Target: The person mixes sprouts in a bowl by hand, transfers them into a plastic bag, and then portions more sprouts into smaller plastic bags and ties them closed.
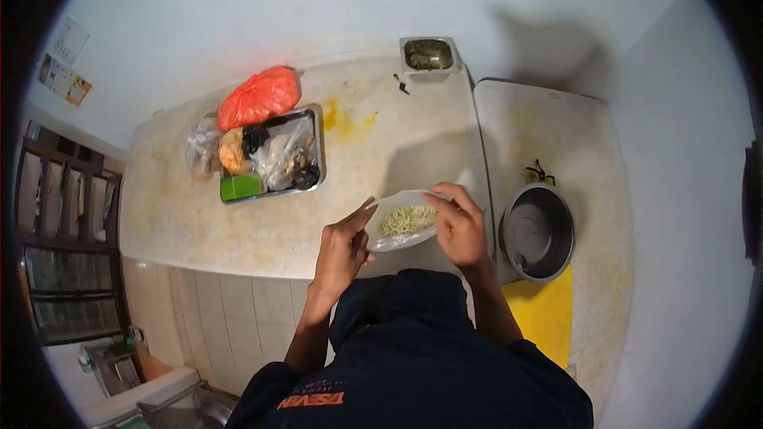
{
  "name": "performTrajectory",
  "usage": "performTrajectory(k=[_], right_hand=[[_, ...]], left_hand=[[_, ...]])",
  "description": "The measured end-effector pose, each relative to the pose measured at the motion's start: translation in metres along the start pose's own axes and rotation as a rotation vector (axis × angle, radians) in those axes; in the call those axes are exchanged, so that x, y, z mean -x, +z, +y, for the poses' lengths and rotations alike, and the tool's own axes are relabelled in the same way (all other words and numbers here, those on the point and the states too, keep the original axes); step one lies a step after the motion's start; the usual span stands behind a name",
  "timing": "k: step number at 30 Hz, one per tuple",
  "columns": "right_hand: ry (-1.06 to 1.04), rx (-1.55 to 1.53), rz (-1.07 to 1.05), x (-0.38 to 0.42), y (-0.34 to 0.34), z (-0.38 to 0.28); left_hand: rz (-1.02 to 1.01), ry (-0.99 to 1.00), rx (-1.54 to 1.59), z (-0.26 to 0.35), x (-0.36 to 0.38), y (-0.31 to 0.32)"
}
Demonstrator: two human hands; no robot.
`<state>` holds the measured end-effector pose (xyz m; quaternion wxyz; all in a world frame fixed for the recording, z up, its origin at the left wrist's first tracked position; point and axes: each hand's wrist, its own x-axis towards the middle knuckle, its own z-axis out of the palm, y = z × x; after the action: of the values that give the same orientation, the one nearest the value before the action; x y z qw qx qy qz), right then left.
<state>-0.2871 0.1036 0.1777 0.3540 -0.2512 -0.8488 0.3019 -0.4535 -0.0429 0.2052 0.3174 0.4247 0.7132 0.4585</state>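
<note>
Both hands hold a translucent plastic bag [375,230] above the near edge of the table, its mouth spread wide. Inside lie thin pale yellow-green strands [407,221] that look like bean sprouts. On the bag's left rim, my left hand [343,250] is closed, thumb against the plastic. My right hand [459,226] pinches the opposite rim, fingers curled over it. To the left, a metal tray [319,143] carries filled plastic bags [282,160], black bundles [306,175] and a green block-shaped item [241,187].
A red plastic bag [261,98] sits by the tray's back edge. A metal container [429,73] with dark green contents stands against the wall. On the right-hand table [592,191] are a grey round pot [540,230] and a yellow sheet [548,314]. Shelving [67,258] stands far left.
</note>
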Motion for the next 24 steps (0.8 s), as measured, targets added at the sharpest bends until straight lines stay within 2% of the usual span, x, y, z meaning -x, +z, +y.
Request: performTrajectory(k=[2,5,6,8,10,13,14,17,18,21,22,24], right_hand=[[-0.005,-0.079,0.031,0.001,0.002,0.007],[-0.088,-0.035,-0.042,0.016,0.015,0.033],[-0.030,-0.077,-0.010,0.011,0.007,0.016],[0.011,-0.095,-0.038,0.024,0.013,0.026],[-0.039,-0.054,-0.005,0.017,0.013,0.024],[0.037,-0.113,0.008,0.010,-0.003,-0.002],[0.030,-0.111,-0.012,0.009,-0.004,0.000],[0.195,-0.188,-0.078,0.003,-0.010,-0.007],[0.182,-0.232,-0.066,0.005,-0.011,-0.002],[0.313,-0.316,0.006,0.022,-0.010,0.026],[0.373,-0.347,-0.090,0.026,-0.013,0.036],[0.243,-0.117,-0.249,0.032,-0.009,0.054]], left_hand=[[-0.004,0.044,-0.029,-0.003,-0.006,-0.001],[-0.046,-0.055,-0.035,-0.019,-0.004,0.004],[-0.039,-0.066,-0.013,-0.013,-0.004,0.004],[0.003,-0.058,0.014,-0.031,0.002,0.008],[0.022,-0.122,0.040,-0.028,-0.001,0.003],[0.057,-0.041,0.135,-0.014,0.001,-0.001],[0.032,-0.103,0.126,-0.009,0.000,-0.003],[0.039,-0.052,0.058,-0.019,0.001,-0.003],[0.045,-0.052,0.068,-0.023,0.002,-0.003],[0.068,-0.062,0.034,-0.025,0.007,-0.005],[0.073,-0.055,0.041,-0.027,0.009,-0.005],[0.085,-0.034,0.058,-0.032,0.013,-0.006]])
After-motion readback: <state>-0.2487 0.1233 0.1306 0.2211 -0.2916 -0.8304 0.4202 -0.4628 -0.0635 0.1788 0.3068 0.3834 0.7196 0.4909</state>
